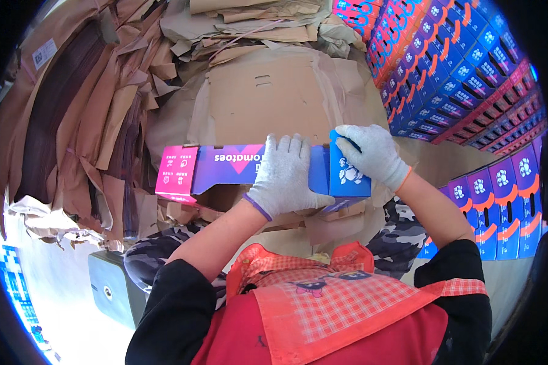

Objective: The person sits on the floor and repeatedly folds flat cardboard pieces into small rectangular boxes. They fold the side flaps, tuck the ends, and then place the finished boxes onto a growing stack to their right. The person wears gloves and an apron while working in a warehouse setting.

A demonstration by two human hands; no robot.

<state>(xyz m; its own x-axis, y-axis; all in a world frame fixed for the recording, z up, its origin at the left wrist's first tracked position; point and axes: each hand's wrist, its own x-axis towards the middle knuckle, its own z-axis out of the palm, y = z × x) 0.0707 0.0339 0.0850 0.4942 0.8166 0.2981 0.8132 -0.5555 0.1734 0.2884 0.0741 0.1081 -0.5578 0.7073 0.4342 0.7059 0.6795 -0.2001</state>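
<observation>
The purple-and-blue carton (231,167), mid-clock, looks shaped but unfinished: the left hand (283,176) lies spread across it, the right hand (371,155) pinches its blue three-o'clock end. Formed cartons (469,79) crowd two o'clock (quite a wall); a flat brown sheet (265,106) lies towards twelve.

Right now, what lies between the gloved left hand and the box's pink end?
A printed purple panel fills that stretch from the left hand to the pink end, as the head view shows.
</observation>
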